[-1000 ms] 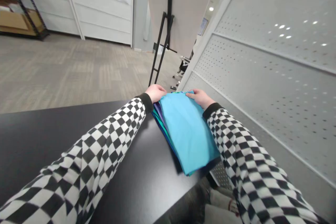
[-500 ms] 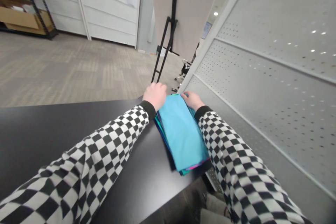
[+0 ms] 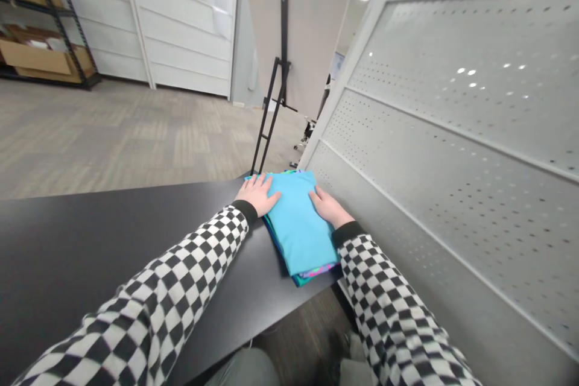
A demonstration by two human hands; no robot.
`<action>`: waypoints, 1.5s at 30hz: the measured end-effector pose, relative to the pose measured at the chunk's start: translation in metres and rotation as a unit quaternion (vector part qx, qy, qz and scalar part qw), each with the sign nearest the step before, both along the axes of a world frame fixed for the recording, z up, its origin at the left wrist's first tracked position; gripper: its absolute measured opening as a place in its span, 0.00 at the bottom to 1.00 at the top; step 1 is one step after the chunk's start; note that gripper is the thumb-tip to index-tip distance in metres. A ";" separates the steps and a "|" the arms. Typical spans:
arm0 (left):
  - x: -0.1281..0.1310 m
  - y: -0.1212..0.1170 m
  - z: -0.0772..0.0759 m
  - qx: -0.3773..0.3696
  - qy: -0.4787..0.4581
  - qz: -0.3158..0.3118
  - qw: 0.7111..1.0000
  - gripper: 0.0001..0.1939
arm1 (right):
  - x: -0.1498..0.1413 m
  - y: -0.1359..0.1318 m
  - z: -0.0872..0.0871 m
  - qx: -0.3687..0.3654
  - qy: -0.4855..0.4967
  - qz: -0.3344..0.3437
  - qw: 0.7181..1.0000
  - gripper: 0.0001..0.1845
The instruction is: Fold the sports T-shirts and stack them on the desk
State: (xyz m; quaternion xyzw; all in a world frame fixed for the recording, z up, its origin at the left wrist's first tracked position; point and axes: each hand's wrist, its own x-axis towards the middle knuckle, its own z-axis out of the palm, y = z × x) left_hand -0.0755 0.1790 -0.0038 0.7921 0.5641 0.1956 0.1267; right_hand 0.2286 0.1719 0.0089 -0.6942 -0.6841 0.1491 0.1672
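Observation:
A stack of folded cloths lies near the table's right corner, with a light blue folded cloth (image 3: pixel 298 226) on top. Pink, purple, green and dark blue layers (image 3: pixel 316 271) show along its lower edge. My left hand (image 3: pixel 257 194) rests on the stack's left edge with its fingers spread out. On the opposite side, my right hand (image 3: pixel 330 206) lies against the right edge, thumb on the blue cloth and the other fingers partly hidden beside the stack. Both hands touch the cloth, and neither is closed on it.
The black table (image 3: pixel 136 241) extends to the left. A perforated grey metal panel (image 3: pixel 434 181) rises close along the right side. Beyond the table stand a black-framed board (image 3: pixel 284 42), white cabinets (image 3: pixel 185 30) and a shelf with cardboard boxes (image 3: pixel 40 57).
My left hand has gone from bent fingers at the stack's far corner to lying flat on its left edge. My right hand has slid nearer along the right side. The view has shifted slightly.

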 end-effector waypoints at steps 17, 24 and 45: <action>-0.110 -0.103 -0.016 0.003 0.029 0.079 0.996 0.35 | 0.053 -0.252 -0.069 -0.001 -0.019 -0.237 0.971 0.54; -0.262 -0.178 -0.005 -0.029 0.055 0.165 0.984 0.37 | -0.069 -0.231 -0.010 0.235 0.041 -0.039 0.970 0.51; -0.536 -0.292 0.041 0.087 -0.057 0.436 0.894 0.25 | -0.415 -0.183 -0.029 0.183 -0.073 0.257 0.946 0.23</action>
